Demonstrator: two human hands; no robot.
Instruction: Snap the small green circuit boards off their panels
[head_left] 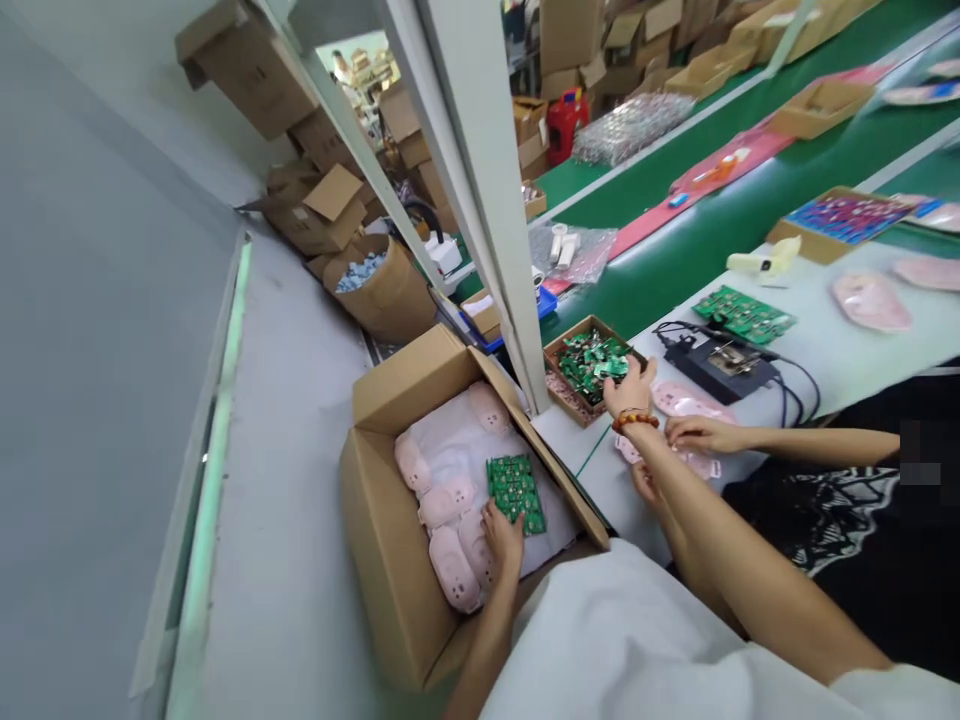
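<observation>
My left hand (504, 532) reaches into an open cardboard box (386, 560) and grips the near edge of a green circuit board panel (514, 490). Beneath and beside the panel, several pink plastic shells (454, 565) lie on white sheeting. My right hand (631, 388), with a beaded bracelet at the wrist, is over a small carton (577, 408) of loose green circuit boards (585, 360). Its fingers are bent around a paler small circuit board (612, 368) at the carton's right side; the grip is partly blurred.
Close on the right, a co-worker's hands (701, 434) handle pink shells (686, 400). A black corded device (720, 362) and another green panel (744, 315) lie on the white table (840, 350). A white post (487, 200) stands between the box and the green conveyor (660, 270).
</observation>
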